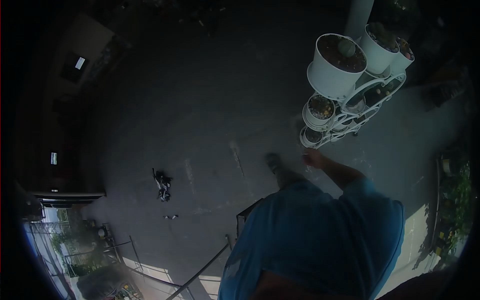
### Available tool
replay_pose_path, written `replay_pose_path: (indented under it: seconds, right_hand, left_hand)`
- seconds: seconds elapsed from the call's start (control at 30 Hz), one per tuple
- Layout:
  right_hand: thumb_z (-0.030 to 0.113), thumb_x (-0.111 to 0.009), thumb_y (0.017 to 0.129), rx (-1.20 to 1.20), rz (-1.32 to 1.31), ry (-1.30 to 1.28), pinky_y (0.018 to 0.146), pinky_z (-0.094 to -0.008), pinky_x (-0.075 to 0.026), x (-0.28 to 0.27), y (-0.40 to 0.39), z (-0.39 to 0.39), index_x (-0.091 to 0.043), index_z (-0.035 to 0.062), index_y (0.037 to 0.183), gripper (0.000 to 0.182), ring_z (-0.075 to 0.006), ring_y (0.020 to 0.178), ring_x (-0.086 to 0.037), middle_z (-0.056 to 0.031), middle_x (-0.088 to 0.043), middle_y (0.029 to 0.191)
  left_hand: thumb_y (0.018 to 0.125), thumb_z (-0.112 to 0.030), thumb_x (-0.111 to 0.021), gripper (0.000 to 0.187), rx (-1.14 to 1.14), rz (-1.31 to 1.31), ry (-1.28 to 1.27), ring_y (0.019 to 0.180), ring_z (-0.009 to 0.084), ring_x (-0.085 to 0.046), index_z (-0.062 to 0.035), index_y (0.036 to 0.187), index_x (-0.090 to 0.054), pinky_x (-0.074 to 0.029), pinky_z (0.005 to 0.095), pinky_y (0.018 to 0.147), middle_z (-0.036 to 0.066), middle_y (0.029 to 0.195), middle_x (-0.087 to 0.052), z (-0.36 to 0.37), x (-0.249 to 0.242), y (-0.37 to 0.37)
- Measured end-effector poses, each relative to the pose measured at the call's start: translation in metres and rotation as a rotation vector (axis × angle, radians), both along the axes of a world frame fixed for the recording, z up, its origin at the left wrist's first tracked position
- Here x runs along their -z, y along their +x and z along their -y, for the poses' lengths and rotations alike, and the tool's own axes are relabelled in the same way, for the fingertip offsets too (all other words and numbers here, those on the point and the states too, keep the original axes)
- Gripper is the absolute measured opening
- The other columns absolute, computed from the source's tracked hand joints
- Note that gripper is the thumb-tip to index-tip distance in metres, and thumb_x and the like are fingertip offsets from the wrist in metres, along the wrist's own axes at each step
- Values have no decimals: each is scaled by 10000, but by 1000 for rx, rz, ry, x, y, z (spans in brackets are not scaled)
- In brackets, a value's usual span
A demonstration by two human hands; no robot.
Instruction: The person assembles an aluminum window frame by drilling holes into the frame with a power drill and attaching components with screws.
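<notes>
My right hand [313, 158] hangs low beside my body, at the end of a bent bare arm below a blue sleeve. Its fingers are curled, with a small pale spot at the fingertips; I cannot tell what they hold. Just beyond it in this view is the lowest white pot [313, 136] on a white metal plant stand [367, 102]. My left hand is out of view. A blue shirt [310, 245] fills the lower middle, and one leg with a dark shoe [272, 161] reaches forward on the grey floor.
A large white pot [332, 75] with a round cactus tops the stand, near more white pots [382, 55]. Black and white items [162, 186] lie on the floor [200, 125]. A metal rail [205, 267] runs lower left. Green plants [457, 205] line the right edge.
</notes>
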State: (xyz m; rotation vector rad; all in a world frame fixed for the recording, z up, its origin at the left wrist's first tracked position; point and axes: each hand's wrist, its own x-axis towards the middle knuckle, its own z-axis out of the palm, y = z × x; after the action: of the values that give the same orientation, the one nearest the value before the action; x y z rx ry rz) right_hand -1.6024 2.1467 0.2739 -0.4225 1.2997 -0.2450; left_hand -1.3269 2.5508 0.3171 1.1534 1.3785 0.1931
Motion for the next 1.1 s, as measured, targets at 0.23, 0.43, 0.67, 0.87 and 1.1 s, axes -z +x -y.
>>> replay_pose_path:
  seconds: [0.23, 0.43, 0.67, 0.87, 1.1]
  right_hand:
    - [256, -604, 820, -995, 151, -408, 513, -297, -507, -60, 388, 112, -607, 40, 769, 222, -155, 576, -594, -70, -602, 684]
    - [240, -615, 829, -1638, 589, -479, 641, -294, -517, -140, 558, 230, -579, 49, 1055, 299, -151, 765, -613, -62, -616, 895]
    - [159, -543, 885, -1046, -87, -522, 640, -301, -504, -58, 608, 604, -535, 38, 945, 136, -142, 702, -566, -59, -570, 820]
    - [296, -469, 975, -491, -692, -307, 754, -367, -511, -97, 484, 840, -538, 38, 1175, 334, -205, 833, -578, -100, -578, 975]
    - [298, -500, 954, -340, -708, -193, 695, -361, -511, -66, 504, 1054, -561, 67, 1144, 306, -199, 753, -572, -95, -573, 923]
  left_hand:
    - [963, -369, -441, 395, -111, 39, 56, 663, 267, -494, 2, 920, -571, -421, 441, 613, 153, 809, -586, 192, -46, 139]
    - [970, -355, -430, 401, -202, 98, 68, 648, 264, -495, 17, 922, -573, -422, 438, 598, 151, 788, -586, 356, -46, 252]
    - [977, -338, -416, 409, -309, 118, 75, 630, 261, -497, 34, 924, -574, -423, 435, 579, 149, 764, -585, 543, -52, 382]
    - [984, -324, -404, 416, -348, 160, 107, 614, 259, -498, 50, 927, -576, -424, 432, 564, 147, 743, -584, 675, -66, 488]
    - [992, -308, -390, 424, -373, 233, 145, 596, 255, -500, 67, 929, -577, -425, 429, 545, 145, 719, -583, 880, -62, 611]
